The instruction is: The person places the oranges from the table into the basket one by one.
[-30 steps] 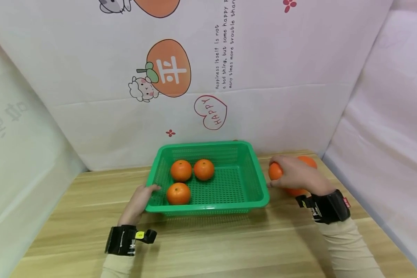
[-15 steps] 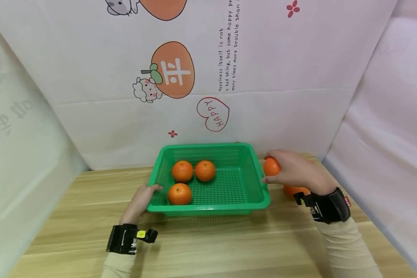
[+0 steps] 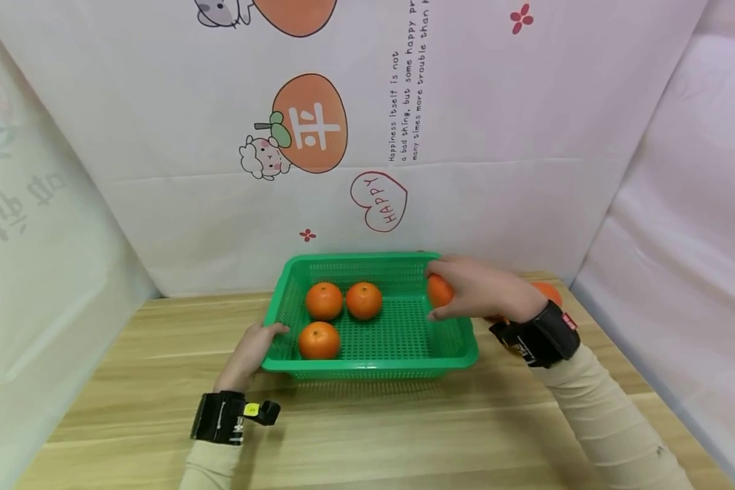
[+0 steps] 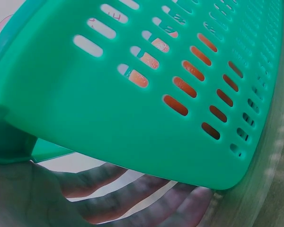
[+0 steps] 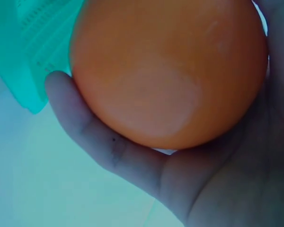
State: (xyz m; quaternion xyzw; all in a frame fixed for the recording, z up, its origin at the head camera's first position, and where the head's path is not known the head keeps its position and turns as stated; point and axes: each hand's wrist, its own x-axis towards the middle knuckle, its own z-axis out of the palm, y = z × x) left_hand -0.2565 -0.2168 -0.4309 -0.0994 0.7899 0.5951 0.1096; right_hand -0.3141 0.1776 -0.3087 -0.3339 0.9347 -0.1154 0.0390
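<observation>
A green perforated plastic basket [image 3: 367,365] stands on the table with three oranges inside: one at the back left [image 3: 324,301], another beside it [image 3: 364,301] and a third in front [image 3: 319,340]. My left hand [image 3: 251,354] grips the basket's left side, thumb over the rim; the left wrist view shows the other fingers [image 4: 118,203] along the outer wall. Over the basket's right end, my right hand [image 3: 480,286] holds an orange [image 3: 439,291]. Close up in the right wrist view, the thumb [image 5: 113,146] curves round that orange [image 5: 165,71].
Another orange [image 3: 548,293] lies on the table right of the basket, and a further orange is mostly hidden under my right wrist. The wooden table [image 3: 367,435] meets a printed white cloth [image 3: 496,204] behind the basket. White cloth walls also rise at both sides.
My right hand has lifted the orange off the right of the table and carried it left, over the rim into the basket's right end. My left hand keeps its grip.
</observation>
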